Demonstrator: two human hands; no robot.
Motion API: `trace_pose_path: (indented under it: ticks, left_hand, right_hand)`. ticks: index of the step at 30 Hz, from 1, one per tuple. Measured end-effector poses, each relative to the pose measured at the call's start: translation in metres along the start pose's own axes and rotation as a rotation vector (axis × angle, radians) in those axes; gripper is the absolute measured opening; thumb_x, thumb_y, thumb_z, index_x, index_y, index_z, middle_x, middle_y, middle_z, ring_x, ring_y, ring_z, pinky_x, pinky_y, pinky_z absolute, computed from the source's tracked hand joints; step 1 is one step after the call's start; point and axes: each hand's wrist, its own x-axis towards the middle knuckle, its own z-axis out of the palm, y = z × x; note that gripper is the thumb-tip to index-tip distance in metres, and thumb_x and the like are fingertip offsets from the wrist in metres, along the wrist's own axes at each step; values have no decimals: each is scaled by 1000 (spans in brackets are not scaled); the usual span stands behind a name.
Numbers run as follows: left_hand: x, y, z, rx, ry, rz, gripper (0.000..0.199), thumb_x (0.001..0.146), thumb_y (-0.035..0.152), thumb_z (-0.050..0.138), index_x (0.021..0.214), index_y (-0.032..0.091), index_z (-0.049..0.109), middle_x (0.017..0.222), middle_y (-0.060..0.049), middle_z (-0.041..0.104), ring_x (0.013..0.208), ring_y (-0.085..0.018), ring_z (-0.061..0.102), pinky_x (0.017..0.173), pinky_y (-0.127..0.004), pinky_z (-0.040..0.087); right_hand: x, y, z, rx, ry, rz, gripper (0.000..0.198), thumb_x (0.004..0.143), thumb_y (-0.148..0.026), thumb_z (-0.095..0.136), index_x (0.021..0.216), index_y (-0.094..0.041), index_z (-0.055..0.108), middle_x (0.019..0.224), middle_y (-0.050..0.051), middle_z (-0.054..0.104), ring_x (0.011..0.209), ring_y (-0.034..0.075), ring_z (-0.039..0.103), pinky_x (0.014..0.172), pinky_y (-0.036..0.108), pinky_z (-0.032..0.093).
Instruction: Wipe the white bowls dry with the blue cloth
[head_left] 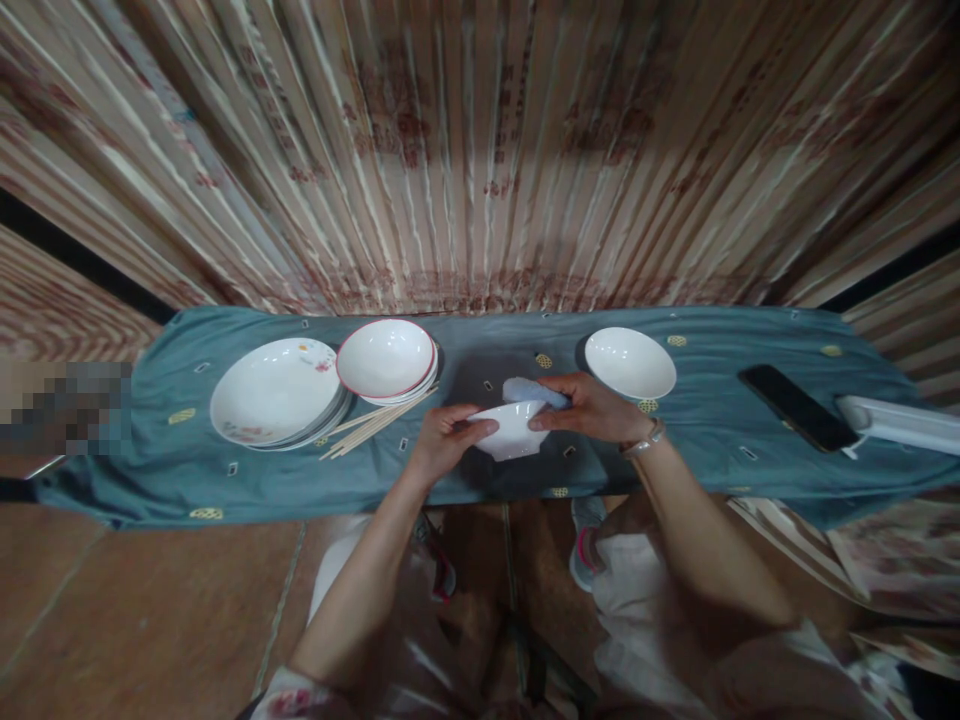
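Observation:
A small white bowl (510, 434) is held tilted above the cloth, in front of my body. My left hand (450, 440) pinches its left rim, thumb on the near outer wall. On the right side, my right hand (589, 408) holds a light blue cloth (529, 391) against the bowl's far rim, its thumb touching the near wall. The bowl's inside is mostly hidden. To the left stand stacked red-rimmed bowls (386, 358), with several wooden chopsticks (375, 428) lying by them. A single white bowl (630, 361) rests right of my hands.
Stacked floral plates (274, 395) sit at the left of the table covered with a green cloth (277, 490). A black phone (796, 408) lies at the right, beside a white bar-shaped object (900, 420). A pleated curtain (495, 150) hangs behind the table.

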Motion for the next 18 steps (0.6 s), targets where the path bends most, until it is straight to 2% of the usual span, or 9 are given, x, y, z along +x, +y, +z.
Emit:
trace_pose_path:
  ticks: [2,4,6,8,10,13,16,18]
  left_hand:
    - [1,-3,4,-100,62,-38,24,62,38,78,64,15,71,57,2,58,56,-11,47,56,-23,35]
    - [2,-7,7,-207,135,-57,27,62,40,79,63,15,70,56,2,58,55,-10,46,55,-22,35]
    - [5,-12,11,-316,204,-65,30,62,43,80,63,15,69,56,3,58,54,-9,46,54,-22,35]
    - [7,-15,13,-414,253,-71,31,60,44,81,63,16,68,56,3,59,53,-9,46,54,-22,36]
    - [8,-16,14,-497,261,-78,32,59,44,82,67,17,69,60,2,62,54,-10,50,56,-23,39]
    - [9,-13,17,-599,217,-90,33,60,44,82,77,17,71,65,0,66,61,-13,58,64,-27,45]
    - [8,-9,22,-637,201,-92,32,61,40,83,79,16,71,66,-1,67,64,-15,61,67,-28,47]
    - [7,-7,25,-636,197,-91,31,61,39,82,78,16,71,67,-1,68,66,-14,62,68,-27,47]
  right_hand:
    - [3,2,1,22,159,-40,36,69,-46,76,89,-17,69,73,-3,61,63,12,49,57,24,38]
    - [7,4,3,50,400,-87,35,72,-47,74,90,-18,69,76,-1,63,66,14,52,61,26,42]
    - [8,4,7,52,635,-136,35,80,-50,66,94,-19,70,80,1,66,72,17,57,68,30,47]
    - [8,3,14,7,770,-202,38,91,-51,50,98,-19,70,92,6,70,88,21,62,82,36,50]
    - [8,3,26,-100,775,-288,41,97,-46,38,105,-20,69,113,9,68,109,23,61,98,41,46]
    - [9,3,46,-412,637,-392,33,96,-37,44,117,-22,65,130,11,61,122,25,55,107,46,41]
    - [12,4,58,-643,604,-392,42,96,-33,44,134,-17,53,135,15,56,127,26,49,110,49,38]
    - [15,5,59,-707,582,-352,47,97,-35,44,139,-15,49,141,16,50,132,28,43,112,51,34]
